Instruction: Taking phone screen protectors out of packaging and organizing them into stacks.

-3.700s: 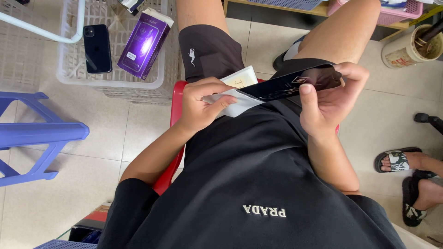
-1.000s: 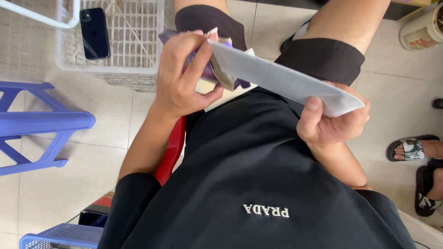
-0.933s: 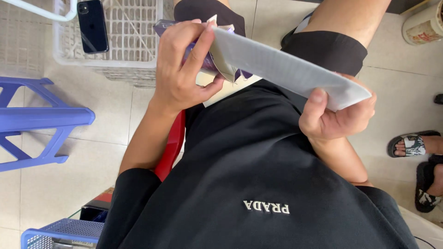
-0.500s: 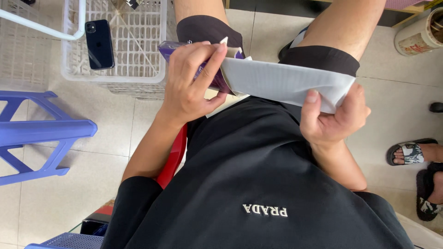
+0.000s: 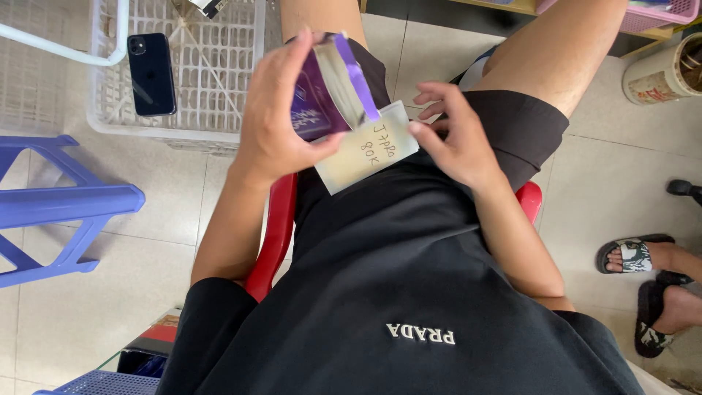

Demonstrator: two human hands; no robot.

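Note:
My left hand (image 5: 276,110) grips a purple box (image 5: 322,88) held upright over my lap, its open end showing a pale inner edge and a purple flap. A white flat packet (image 5: 363,148) with handwriting on it sticks out below the box, tilted toward my right. My right hand (image 5: 455,136) has its fingers spread and touches the packet's right corner with its fingertips. I am seated on a red plastic chair (image 5: 276,232) in black shorts and a black shirt.
A white plastic crate (image 5: 212,73) stands on the tiled floor ahead, with a dark phone (image 5: 151,73) lying on it. A blue plastic stool (image 5: 58,205) is at my left. Another person's sandalled feet (image 5: 643,285) are at right. A paper cup (image 5: 662,73) stands far right.
The long white sheet held between both hands is gone from view. My left hand now holds the purple box upright, and my right hand has moved in to the small white packet.

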